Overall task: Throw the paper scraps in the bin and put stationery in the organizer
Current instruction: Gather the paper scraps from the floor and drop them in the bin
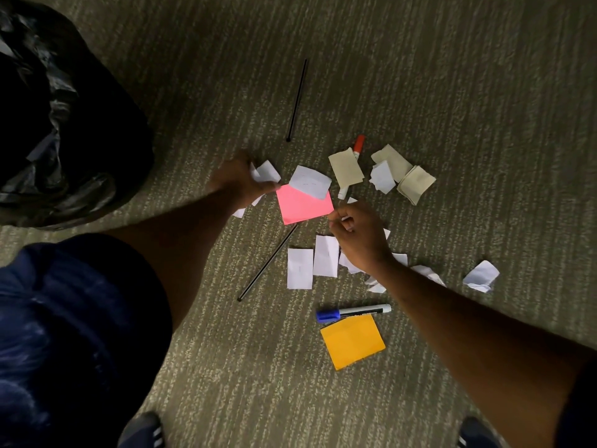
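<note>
Fingers of the left hand (240,182) are closing around a bunch of white paper scraps (266,173), gripping them above the grey-green striped carpet (452,76), with the thumb side touching the left corner of a bright pink square paper note (305,205). Fingers of the right hand (358,237) are curling together just beside the pink note's right corner; whether they are pinching anything is something I cannot tell. A white slip of paper (311,182) is lying across the pink note's upper edge.

Two white rectangular paper pieces (313,265) are lying side by side near the right hand, more white scraps are showing from under the right wrist, and a crumpled white scrap (481,276) is sitting well apart to the right. Three beige paper pieces (347,168) are lying beyond the pink note, one covering the middle of a red-capped marker (358,143). A blue-capped marker with a black-and-white barrel (353,312) is lying just beside an orange square paper note (352,341). Two thin black sticks (297,100) are lying on the carpet, one beyond the hands and one running under the pink note's lower corner. A bin lined with a black plastic bag (64,124) is standing at the left.
</note>
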